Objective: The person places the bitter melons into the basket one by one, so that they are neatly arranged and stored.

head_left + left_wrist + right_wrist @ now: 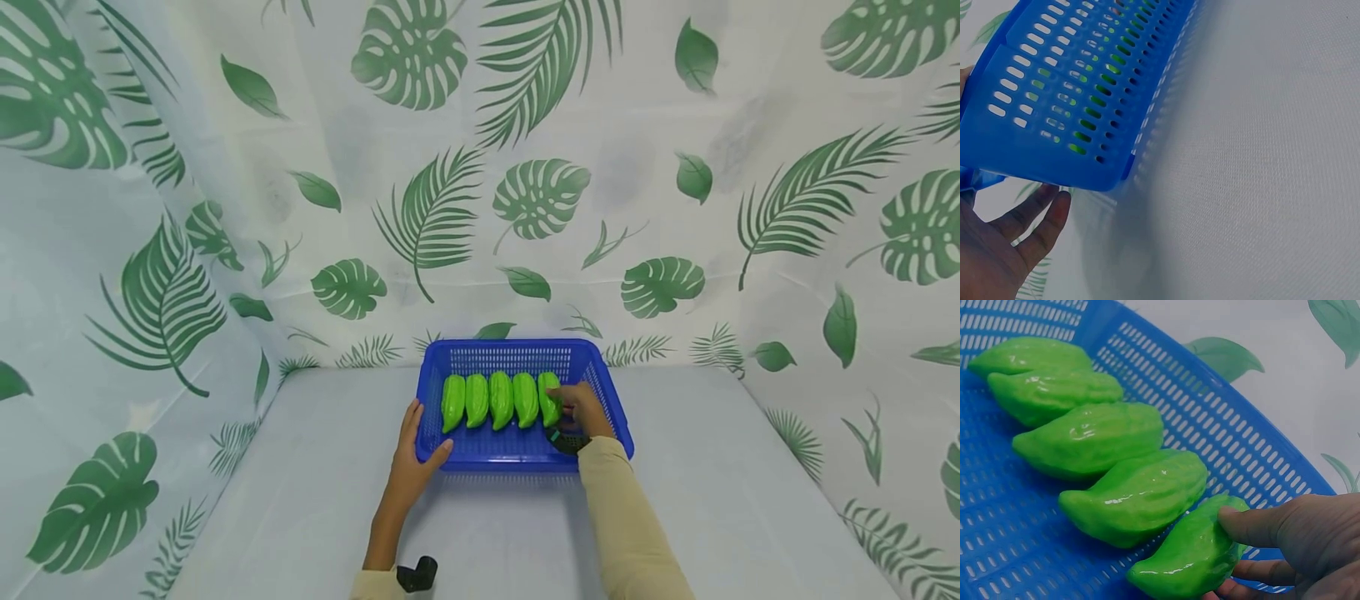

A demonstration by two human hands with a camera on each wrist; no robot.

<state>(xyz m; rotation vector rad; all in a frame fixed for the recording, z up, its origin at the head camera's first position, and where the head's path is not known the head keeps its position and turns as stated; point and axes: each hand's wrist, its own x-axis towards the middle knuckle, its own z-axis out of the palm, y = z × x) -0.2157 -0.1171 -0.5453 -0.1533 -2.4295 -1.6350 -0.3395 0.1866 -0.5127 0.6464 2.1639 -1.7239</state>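
Several glossy green bitter gourds (501, 402) lie in a row, side by side, inside a blue plastic basket (510, 465). My right hand (588, 410) reaches into the basket from the right and grips the rightmost bitter gourd (1188, 550). In the right wrist view its thumb presses on top while the other fingers curl round the far end, partly hidden. At the basket's front left corner, my left hand (408, 477) holds the rim, thumb over the front edge and fingers along the left side. The left wrist view shows fingers (1044, 234) beside the slotted wall.
The basket stands on a white textured table (315, 500), near its back edge. Behind and at the sides hang white sheets with green leaf prints (540, 200). A dark band (567, 442) is on my right wrist, and a black device (417, 573) sits by the left sleeve.
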